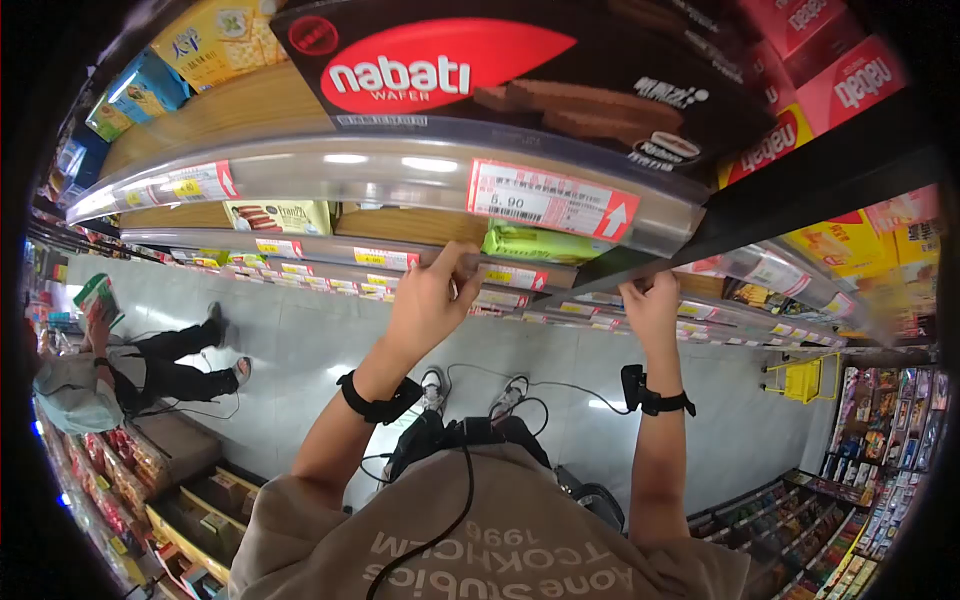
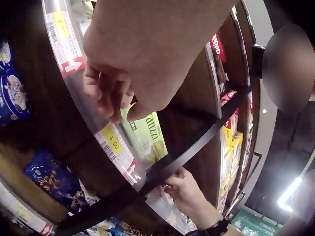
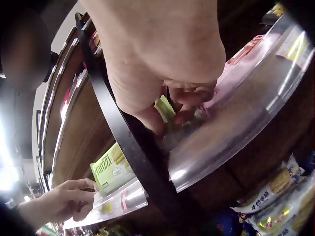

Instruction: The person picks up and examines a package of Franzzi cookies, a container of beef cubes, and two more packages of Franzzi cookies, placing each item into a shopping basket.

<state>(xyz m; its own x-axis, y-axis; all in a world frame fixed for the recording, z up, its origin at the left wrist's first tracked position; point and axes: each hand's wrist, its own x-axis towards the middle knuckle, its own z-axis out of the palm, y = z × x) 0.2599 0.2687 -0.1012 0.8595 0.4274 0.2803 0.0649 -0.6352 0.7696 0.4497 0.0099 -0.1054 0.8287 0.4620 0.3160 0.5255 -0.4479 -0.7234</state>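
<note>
My left hand (image 1: 432, 300) is at the front lip of a shelf, at the near end of a green Franzzi biscuit pack (image 2: 150, 140). Thumb and fingers are bent about that pack's end in the left wrist view. Across the black shelf upright (image 3: 115, 113), my right hand (image 1: 652, 305) reaches over the clear lip of the neighbouring bay. Between its thumb and curled fingers shows the crimped end of a green wrapper (image 3: 165, 108); the rest is hidden by the hand. Beside those fingers lies a pink pack (image 3: 236, 69).
Above the hands, a large black Nabati wafer box (image 1: 520, 90) stands behind a clear price rail (image 1: 350, 165). A cream Franzzi pack (image 1: 278, 216) lies further left. Another person (image 1: 110, 370) is in the aisle at left; a yellow basket (image 1: 802, 380) stands at right. Cables hang by my legs.
</note>
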